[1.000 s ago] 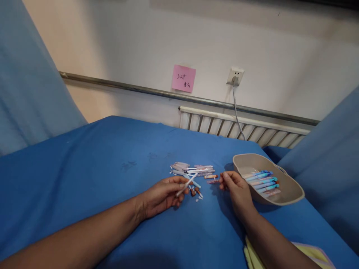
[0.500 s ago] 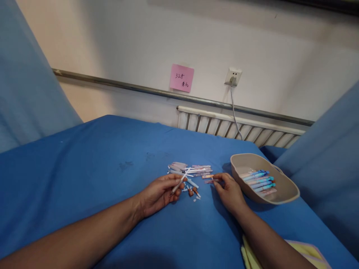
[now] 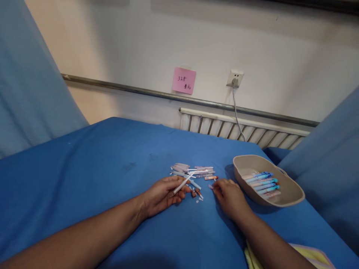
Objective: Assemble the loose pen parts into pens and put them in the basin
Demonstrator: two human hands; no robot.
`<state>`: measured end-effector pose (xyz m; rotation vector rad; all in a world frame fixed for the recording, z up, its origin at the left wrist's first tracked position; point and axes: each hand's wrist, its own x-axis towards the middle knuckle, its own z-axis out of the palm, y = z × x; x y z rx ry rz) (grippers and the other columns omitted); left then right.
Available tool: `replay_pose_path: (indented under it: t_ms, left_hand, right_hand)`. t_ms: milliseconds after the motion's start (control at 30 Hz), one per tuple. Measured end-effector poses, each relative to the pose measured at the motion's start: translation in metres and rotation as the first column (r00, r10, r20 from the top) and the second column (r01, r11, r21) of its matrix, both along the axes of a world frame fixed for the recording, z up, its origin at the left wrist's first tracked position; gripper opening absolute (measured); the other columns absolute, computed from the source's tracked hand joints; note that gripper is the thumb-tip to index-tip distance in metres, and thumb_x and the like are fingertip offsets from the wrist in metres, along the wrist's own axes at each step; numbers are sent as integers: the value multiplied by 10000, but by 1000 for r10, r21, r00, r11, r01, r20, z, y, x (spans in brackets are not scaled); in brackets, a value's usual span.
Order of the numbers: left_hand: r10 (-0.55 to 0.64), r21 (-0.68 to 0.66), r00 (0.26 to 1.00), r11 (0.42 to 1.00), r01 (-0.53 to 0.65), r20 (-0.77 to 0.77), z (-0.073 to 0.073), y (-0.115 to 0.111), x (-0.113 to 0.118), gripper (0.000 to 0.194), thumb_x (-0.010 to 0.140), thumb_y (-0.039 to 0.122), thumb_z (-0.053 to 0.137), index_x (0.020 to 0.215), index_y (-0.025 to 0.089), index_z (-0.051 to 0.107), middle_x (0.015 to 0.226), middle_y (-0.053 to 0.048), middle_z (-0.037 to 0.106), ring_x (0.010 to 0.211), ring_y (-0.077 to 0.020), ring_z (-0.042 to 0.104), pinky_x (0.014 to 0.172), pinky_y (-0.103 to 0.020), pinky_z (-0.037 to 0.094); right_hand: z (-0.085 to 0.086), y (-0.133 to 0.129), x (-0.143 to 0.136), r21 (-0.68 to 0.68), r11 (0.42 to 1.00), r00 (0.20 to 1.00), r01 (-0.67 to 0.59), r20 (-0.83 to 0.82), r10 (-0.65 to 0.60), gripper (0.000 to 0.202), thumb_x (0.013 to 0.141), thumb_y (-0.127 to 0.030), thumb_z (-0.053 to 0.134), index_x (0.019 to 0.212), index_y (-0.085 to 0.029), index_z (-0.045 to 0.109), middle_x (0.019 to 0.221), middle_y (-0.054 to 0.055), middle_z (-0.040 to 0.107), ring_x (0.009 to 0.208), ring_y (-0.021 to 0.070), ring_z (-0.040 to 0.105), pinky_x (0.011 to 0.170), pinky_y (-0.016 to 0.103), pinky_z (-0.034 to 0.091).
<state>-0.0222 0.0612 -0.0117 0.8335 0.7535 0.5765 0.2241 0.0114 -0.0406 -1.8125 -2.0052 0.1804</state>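
My left hand (image 3: 165, 194) is closed on a thin white pen piece (image 3: 181, 185), which slants up to the right over the pile. At the right of the pile, my right hand (image 3: 229, 197) pinches a small pinkish clear piece (image 3: 211, 186) just above the blue cloth. Pale pink and white pen parts (image 3: 203, 172) lie in a loose heap beyond the hands. An orange piece (image 3: 211, 178) rests at the heap's right edge. Small white and brown bits (image 3: 198, 192) are scattered between my hands.
A beige basket (image 3: 241, 163) at the right holds several blue and pink pens (image 3: 262, 183). A yellow cloth (image 3: 311, 254) lies under my right forearm. Blue cloth (image 3: 92, 172) covers the surface. Behind it are a radiator (image 3: 215, 127), a metal rail and a plugged-in cable.
My right hand has drawn slightly away from the heap toward me with the pinkish piece. My left hand still holds the white pen piece. The whole view has shifted slightly.
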Motion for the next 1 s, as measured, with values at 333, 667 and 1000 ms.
replay_pose_path:
  t_ms: [333,667,1000]
  left_hand:
    - [-3,42,1000,999,2,14,2,-4,1,190,761,276,699,855,132,617,771,-37,665,605,-88,593,518,-175,427]
    - [-8,363,986,929,69,-168,-1,-6,6,235,747,330,691,890,144,671,769,-30,660,501,-59,486,457,-177,368]
    - [-53,516,918,813,268,-394,2,-13,8,248,754,313,655,954,170,689,758,-4,642,540,-75,477,506,-178,383]
  right_hand:
    - [1,-2,-21,-48,993,499,-107,-866,12,288,792,-467,576,891,-202,522,736,7,587,611,147,553,563,256,425]
    - [11,-5,-24,-192,962,300,-194,-945,-128,396,708,-544,648,683,-172,515,565,-50,495,389,43,313,384,189,206]
    - [10,-3,-20,-76,980,558,-181,-829,39,322,712,-462,654,596,-170,584,564,-18,542,550,109,453,533,223,340]
